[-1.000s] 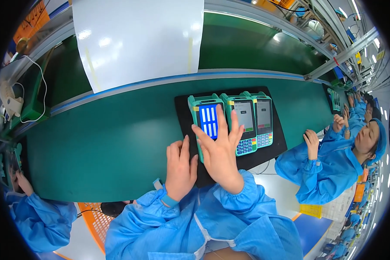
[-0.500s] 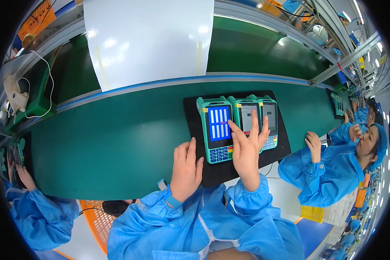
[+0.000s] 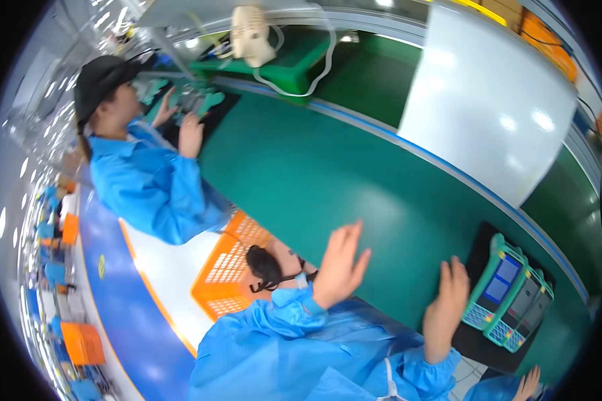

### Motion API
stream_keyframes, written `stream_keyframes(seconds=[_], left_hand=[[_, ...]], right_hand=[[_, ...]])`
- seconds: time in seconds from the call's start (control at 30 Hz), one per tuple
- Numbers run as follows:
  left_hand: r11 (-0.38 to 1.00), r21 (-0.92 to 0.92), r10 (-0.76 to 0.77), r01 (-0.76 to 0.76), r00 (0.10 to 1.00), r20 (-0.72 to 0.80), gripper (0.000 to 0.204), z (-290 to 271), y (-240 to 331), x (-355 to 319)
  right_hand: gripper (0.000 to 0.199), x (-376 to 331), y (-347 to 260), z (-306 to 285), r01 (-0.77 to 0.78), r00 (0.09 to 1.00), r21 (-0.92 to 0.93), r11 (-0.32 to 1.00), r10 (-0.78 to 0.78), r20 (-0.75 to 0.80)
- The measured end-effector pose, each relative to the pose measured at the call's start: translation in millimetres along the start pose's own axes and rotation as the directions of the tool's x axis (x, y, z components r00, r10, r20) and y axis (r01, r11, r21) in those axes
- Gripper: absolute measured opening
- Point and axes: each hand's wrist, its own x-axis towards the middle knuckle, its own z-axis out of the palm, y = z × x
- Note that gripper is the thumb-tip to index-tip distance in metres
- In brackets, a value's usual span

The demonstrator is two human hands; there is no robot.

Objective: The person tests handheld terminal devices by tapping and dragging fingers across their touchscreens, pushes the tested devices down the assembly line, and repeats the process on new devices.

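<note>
My left hand (image 3: 341, 269) is over the near side of the green table (image 3: 294, 180), fingers stretched out and thumb apart, holding nothing. To its right, my right hand (image 3: 447, 309) is raised with straight fingers, just left of the card payment terminals and apart from them. Three teal-cased terminals stand side by side on a black mat (image 3: 476, 257). The nearest terminal (image 3: 496, 289) has a lit blue screen; the middle terminal (image 3: 519, 314) and the far terminal (image 3: 539, 309) have darker grey screens. All have keypads toward me.
At left a co-worker in a blue smock (image 3: 150, 180) handles devices on another black mat (image 3: 222, 110). An orange basket (image 3: 214, 284) with a black object (image 3: 264, 267) stands beside the table. A white sheet (image 3: 485, 100) hangs at the back. Another person's hand (image 3: 528, 382) shows at lower right.
The view has swung left, so the terminals now appear at the far right. My right hand has come away from the terminals' screens. The left hand has moved away from the mat.
</note>
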Motion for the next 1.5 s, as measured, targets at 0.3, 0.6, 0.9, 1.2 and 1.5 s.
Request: stream_keyframes(seconds=[0.3,0.6,0.9,1.2,1.5], left_hand=[[0.861,0.446,-0.058,0.246,0.917,-0.395,0.056,-84,-86,16],[0.885,0.428,-0.037,0.184,0.944,-0.329,0.048,-70,-68,30],[0.831,0.542,-0.021,0.125,0.981,-0.193,0.042,-49,-55,33],[0.831,0.537,-0.03,0.145,0.976,-0.218,0.041,-48,-54,35],[0.847,0.512,-0.024,0.143,0.973,-0.231,0.039,-54,-54,40]], right_hand=[[0.058,-10,73,-19,-0.067,0.993,-0.159,0.985,0.081,0.081],[0.059,-28,182,-52,-0.233,0.972,-0.308,0.922,0.234,-0.035],[0.061,-32,186,-48,-0.294,0.938,-0.525,0.799,0.346,0.0],[0.058,-40,148,-24,-0.262,0.964,-0.394,0.881,0.26,-0.059],[0.053,-32,137,-23,-0.28,0.96,-0.343,0.896,0.269,-0.081]])
